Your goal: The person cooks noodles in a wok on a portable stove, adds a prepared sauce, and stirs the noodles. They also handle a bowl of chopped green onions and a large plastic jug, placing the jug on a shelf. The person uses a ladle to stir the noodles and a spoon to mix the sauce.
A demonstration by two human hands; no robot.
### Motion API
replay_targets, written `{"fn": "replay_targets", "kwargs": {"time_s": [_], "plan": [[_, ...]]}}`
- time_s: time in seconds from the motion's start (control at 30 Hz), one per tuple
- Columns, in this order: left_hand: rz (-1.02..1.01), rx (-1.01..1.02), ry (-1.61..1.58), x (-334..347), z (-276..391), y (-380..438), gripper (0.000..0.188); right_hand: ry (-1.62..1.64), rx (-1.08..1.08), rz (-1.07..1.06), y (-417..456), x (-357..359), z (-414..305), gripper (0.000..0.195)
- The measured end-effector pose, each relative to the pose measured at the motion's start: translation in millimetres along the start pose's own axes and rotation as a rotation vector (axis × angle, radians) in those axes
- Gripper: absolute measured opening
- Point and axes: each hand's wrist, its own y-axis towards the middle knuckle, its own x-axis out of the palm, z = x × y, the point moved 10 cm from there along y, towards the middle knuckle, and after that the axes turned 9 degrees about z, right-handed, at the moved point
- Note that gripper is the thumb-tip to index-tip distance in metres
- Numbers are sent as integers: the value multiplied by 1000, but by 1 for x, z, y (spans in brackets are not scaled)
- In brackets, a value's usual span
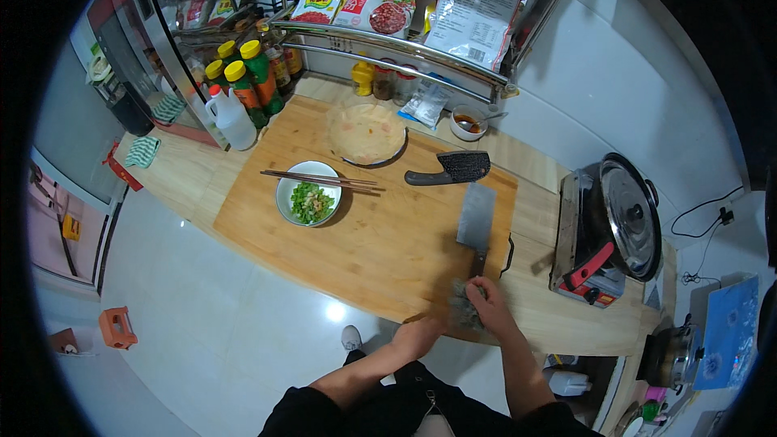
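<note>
My right hand grips a crumpled grey cloth at the front right of a wooden cutting board. Just beyond it lies a Chinese cleaver, its dark handle reaching close to my fingers. My left hand rests at the board's front edge; its fingers are partly hidden. A second, dark textured cleaver lies farther back. Left of it stands a white bowl of chopped scallions, with brown chopsticks across the rim. Behind is a stack of thin round wrappers on a plate.
At right a lidded pot with a red handle sits on a portable gas stove. A small sauce bowl holds a spoon. Yellow-capped bottles and a white jug stand back left. A metal rack overhangs the rear.
</note>
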Motion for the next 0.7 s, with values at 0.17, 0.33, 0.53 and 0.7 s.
{"fn": "replay_targets", "kwargs": {"time_s": [0.17, 0.33, 0.53, 0.7], "plan": [[-111, -155, -77, -32, -39, -51, 26, -682, -528, 67, 11, 55, -29, 30], [-113, -204, -73, -46, -65, -72, 27, -933, -607, 245, -11, 102, -2, 44], [-171, -224, -139, -56, -84, -90, 27, -883, -592, 471, -6, 110, 16, 40], [-194, -225, -140, -70, -106, -107, 27, -708, -668, 278, -10, 196, 6, 32]]}}
